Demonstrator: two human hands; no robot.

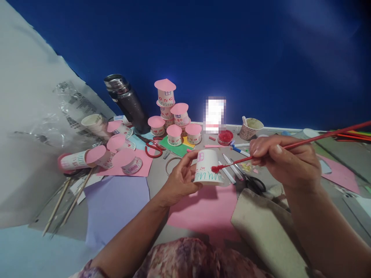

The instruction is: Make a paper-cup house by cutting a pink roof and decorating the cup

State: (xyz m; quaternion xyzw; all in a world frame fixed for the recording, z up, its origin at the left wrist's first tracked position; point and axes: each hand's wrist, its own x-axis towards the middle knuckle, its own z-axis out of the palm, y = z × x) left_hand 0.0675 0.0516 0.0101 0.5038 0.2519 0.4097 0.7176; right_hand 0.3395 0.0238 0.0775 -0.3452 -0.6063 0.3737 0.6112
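Note:
My left hand [182, 178] grips a white paper cup [206, 166] turned upside down, its fingers round the left side. On the cup are a purple window, small red marks and green grass strokes along the rim. A long red paintbrush [301, 142] is pinched in my right hand [290, 160]. Its red-loaded tip meets the right part of the cup's wall. Beyond the cup, a small tub of red paint [225, 137] sits on the table. Below the cup lies a pink paper sheet [203, 210].
Decorated cups with pink cone roofs [165, 90] stand stacked at the back, with several more at left. Red-handled scissors [153, 148], black scissors [255, 183], markers [233, 168], a dark flask [127, 102] and a beige cloth-like roll [263, 227] surround my hands. A blue wall [185, 46] rises behind.

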